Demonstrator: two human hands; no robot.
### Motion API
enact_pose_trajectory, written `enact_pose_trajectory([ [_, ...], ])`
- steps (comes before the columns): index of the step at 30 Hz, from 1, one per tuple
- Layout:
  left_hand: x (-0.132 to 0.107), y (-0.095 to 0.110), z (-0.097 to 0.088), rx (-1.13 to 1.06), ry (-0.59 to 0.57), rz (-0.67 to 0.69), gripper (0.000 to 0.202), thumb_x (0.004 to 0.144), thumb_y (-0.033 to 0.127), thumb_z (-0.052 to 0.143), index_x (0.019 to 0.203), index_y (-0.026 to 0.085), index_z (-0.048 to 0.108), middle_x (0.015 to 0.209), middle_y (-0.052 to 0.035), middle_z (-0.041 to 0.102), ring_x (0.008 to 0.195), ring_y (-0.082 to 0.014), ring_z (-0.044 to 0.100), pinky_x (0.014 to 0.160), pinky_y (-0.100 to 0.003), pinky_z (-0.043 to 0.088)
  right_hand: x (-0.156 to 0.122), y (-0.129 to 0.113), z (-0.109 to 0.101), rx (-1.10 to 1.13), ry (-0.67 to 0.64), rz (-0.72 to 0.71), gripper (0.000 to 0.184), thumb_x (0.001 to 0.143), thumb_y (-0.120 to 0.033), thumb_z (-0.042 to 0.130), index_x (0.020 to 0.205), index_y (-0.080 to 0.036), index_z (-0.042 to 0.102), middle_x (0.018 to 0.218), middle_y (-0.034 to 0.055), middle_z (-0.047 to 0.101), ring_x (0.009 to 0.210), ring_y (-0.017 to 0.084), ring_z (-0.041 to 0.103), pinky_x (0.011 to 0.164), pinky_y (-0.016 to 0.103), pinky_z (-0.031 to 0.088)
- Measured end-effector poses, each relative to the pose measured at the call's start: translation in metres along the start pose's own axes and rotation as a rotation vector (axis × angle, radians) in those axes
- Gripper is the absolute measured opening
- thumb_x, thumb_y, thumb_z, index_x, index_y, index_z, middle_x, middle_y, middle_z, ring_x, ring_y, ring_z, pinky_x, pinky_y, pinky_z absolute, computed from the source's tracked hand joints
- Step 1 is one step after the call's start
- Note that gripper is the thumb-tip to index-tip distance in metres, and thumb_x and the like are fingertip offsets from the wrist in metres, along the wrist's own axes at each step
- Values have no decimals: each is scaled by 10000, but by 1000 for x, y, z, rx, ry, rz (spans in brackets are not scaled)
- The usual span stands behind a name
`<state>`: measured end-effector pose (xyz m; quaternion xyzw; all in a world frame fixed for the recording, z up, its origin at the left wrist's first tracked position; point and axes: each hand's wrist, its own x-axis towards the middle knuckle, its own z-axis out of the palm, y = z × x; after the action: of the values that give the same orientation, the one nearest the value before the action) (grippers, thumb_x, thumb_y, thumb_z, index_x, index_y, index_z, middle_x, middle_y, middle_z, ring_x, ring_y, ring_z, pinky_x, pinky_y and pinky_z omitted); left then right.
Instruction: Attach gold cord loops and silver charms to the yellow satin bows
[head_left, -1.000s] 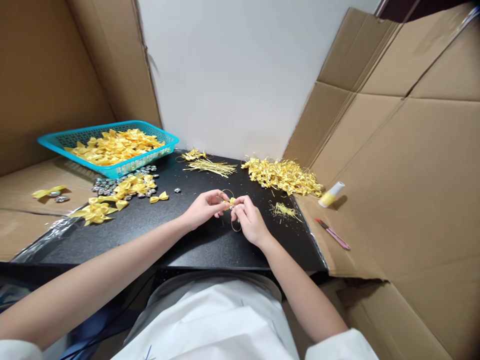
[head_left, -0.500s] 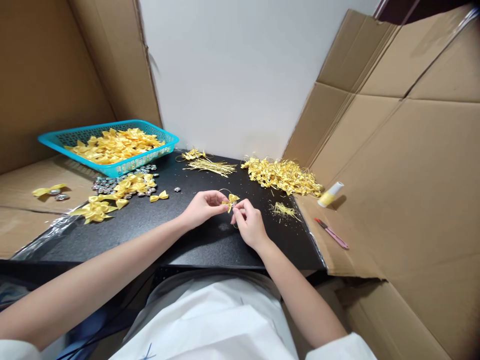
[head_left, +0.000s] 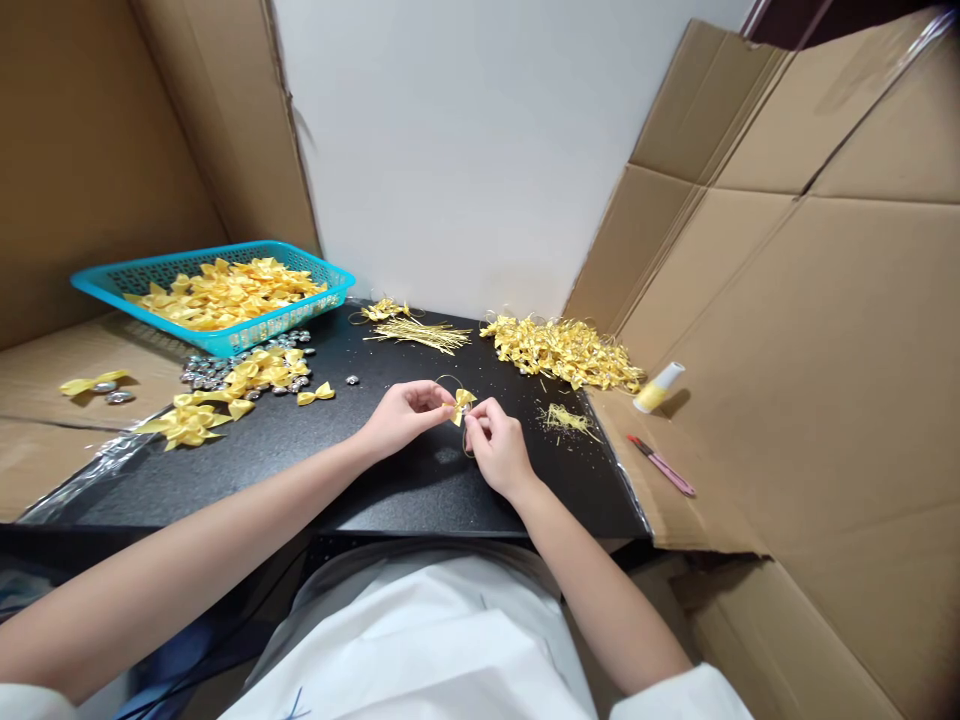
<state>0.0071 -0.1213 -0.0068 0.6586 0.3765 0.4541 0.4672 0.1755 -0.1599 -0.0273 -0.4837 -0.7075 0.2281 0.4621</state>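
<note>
Over the middle of the black table [head_left: 360, 470], my left hand [head_left: 403, 415] pinches a small yellow ribbon bow [head_left: 460, 403]. My right hand [head_left: 496, 445] is closed just right of the bow, its fingertips pinching a thin gold thread loop [head_left: 466, 440] that runs from the bow. The two hands almost touch at the bow, a little above the tabletop.
A teal basket [head_left: 120, 290] of yellow bows stands at the back left, with loose bows [head_left: 247, 380] and silver beads [head_left: 201, 372] before it. Gold threads [head_left: 420, 333] and a pile of finished bows [head_left: 566, 350] lie at the back. A glue stick [head_left: 660, 387] and red cutter [head_left: 661, 465] rest on cardboard [head_left: 787, 400] at right.
The bow has come free of the fingers and now shows between the hands. My right hand has shifted slightly down and the gold loop has been drawn smaller.
</note>
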Motion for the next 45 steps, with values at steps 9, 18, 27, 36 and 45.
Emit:
enact_pose_trajectory([
  [9, -3, 1, 0, 115, 48, 93, 260, 675, 395, 741, 707, 159, 636, 650, 6, 632, 564, -105, 491, 545, -223, 393, 0, 0, 2, 25, 6, -3, 132, 919, -285, 431, 799, -233, 449, 570, -29, 597, 529, 149, 590, 590, 244, 423],
  [18, -3, 0, 1, 118, 56, 91, 270, 682, 421, 725, 698, 165, 640, 663, -9, 660, 569, -118, 523, 559, -233, 427, 1, -4, 2, 105, -8, 13, 132, 915, -297, 418, 806, -228, 447, 572, -27, 613, 515, 138, 569, 573, 244, 418],
  [27, -4, -5, 2, 103, 66, 135, 297, 685, 430, 739, 768, 161, 645, 732, -30, 686, 635, -140, 579, 607, -244, 453, 1, -3, 3, 169, -15, 33, 130, 908, -317, 429, 821, -223, 451, 570, -29, 620, 505, 131, 556, 558, 242, 410],
  [36, -5, -7, 1, 250, 139, 215, 242, 728, 405, 700, 748, 164, 696, 733, -42, 709, 677, -164, 590, 649, -266, 461, 2, -3, 5, 205, -7, 35, 145, 911, -334, 429, 824, -221, 457, 576, -23, 626, 523, 135, 567, 560, 245, 417],
  [45, -6, -6, 2, 244, 163, 214, 192, 710, 362, 716, 717, 170, 705, 717, -36, 715, 663, -162, 587, 644, -269, 453, 1, -2, 5, 206, -15, 45, 133, 907, -326, 433, 832, -220, 463, 576, -26, 621, 512, 132, 557, 552, 242, 406],
])
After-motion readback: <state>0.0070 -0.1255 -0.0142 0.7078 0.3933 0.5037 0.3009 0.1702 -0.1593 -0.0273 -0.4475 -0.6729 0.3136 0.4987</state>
